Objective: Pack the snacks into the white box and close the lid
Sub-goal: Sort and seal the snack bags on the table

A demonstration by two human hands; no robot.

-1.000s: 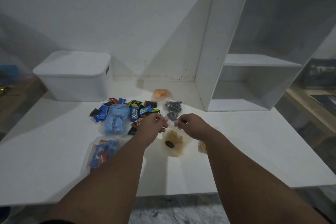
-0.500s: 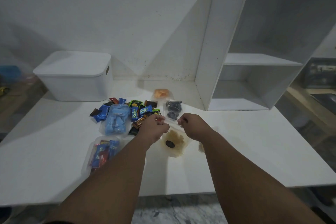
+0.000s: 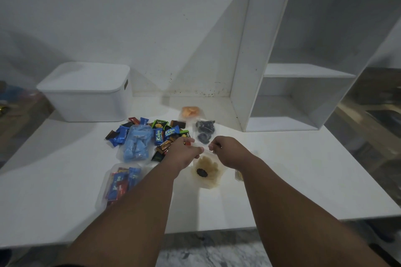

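The white box (image 3: 91,102) stands at the table's back left with its lid on. Snacks lie mid-table: a pile of small wrapped chocolates (image 3: 162,134), a clear bag of blue sweets (image 3: 137,146), a bag of wrapped bars (image 3: 118,184), an orange-snack bag (image 3: 190,112) and a dark-cookie bag (image 3: 205,131). A clear bag of pale crisps with one dark piece (image 3: 206,171) lies in front of me. My left hand (image 3: 184,151) and my right hand (image 3: 227,150) each pinch its top edge, fingers curled.
A white open shelf unit (image 3: 288,71) stands at the back right against the wall. Another small snack bag (image 3: 238,174) peeks out beside my right forearm. The white table (image 3: 293,175) ends at a front edge near me, above a marble floor.
Both hands stay at the top of the crisp bag; they shifted only slightly, and the bag has hardly moved.
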